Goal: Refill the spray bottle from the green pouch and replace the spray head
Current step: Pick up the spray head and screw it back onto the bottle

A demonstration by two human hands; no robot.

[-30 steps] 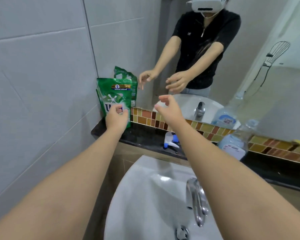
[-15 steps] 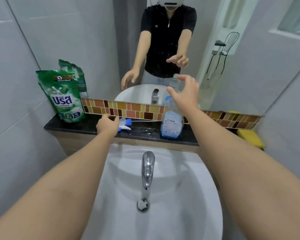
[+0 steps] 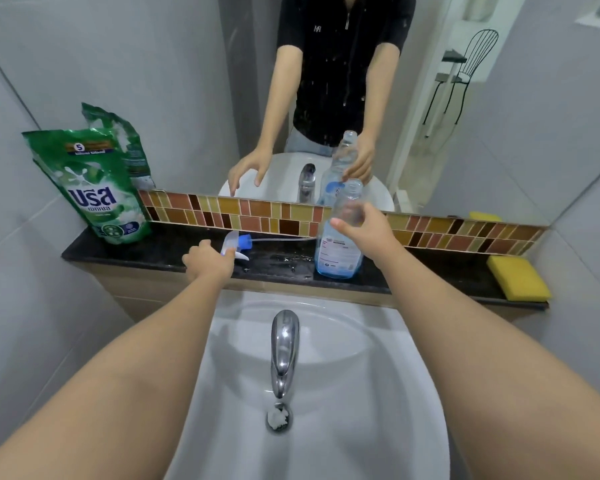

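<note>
The green pouch (image 3: 94, 188) stands upright at the left end of the black ledge (image 3: 284, 263), its top torn open. A white and blue spray head (image 3: 239, 243) lies on the ledge with its thin tube pointing right. My left hand (image 3: 207, 259) covers its left end from above, but the grip is hidden. The clear spray bottle (image 3: 338, 252) stands to the right without a head, with a little blue liquid at the bottom. My right hand (image 3: 366, 226) wraps around its upper part, thumb on the left side.
A white sink (image 3: 378, 393) with a chrome tap (image 3: 284, 348) lies below the ledge. A yellow sponge (image 3: 516, 277) rests at the ledge's right end. Droplets wet the ledge between spray head and bottle. A mirror (image 3: 499, 133) above the tile strip reflects me.
My left hand let go of the pouch, which stays standing, and came onto the spray head. My right hand moved right and closed around the bottle's upper part. The view shifted right.
</note>
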